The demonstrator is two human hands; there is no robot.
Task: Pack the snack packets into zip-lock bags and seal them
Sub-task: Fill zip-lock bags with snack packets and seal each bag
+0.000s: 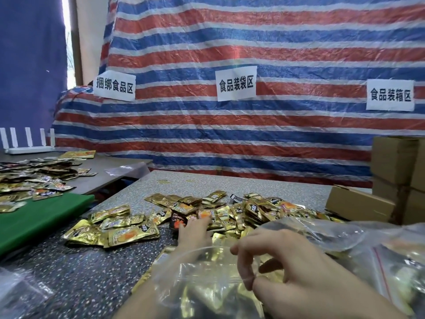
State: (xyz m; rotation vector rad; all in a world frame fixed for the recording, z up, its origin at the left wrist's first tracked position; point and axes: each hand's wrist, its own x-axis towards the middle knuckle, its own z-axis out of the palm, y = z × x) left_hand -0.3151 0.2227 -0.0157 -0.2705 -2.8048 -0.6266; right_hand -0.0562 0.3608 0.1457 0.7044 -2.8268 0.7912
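A heap of gold snack packets (232, 210) lies on the speckled table (96, 272), with a smaller stack (115, 229) to its left. My left hand (195, 230) reaches forward, and its fingers rest on packets at the near edge of the heap. A clear zip-lock bag (202, 279) sits in front of me with its mouth open and several gold packets inside. My right hand (282, 268) pinches the bag's rim between thumb and forefinger. The bag partly covers my left forearm.
More clear bags, one with a red strip (381, 272), lie at the right, and another (20, 293) at the lower left. Cardboard boxes (358, 203) stand at the right. A green board (39, 219) and a second table with packets (34, 176) are at the left. A striped tarp (230, 125) hangs behind.
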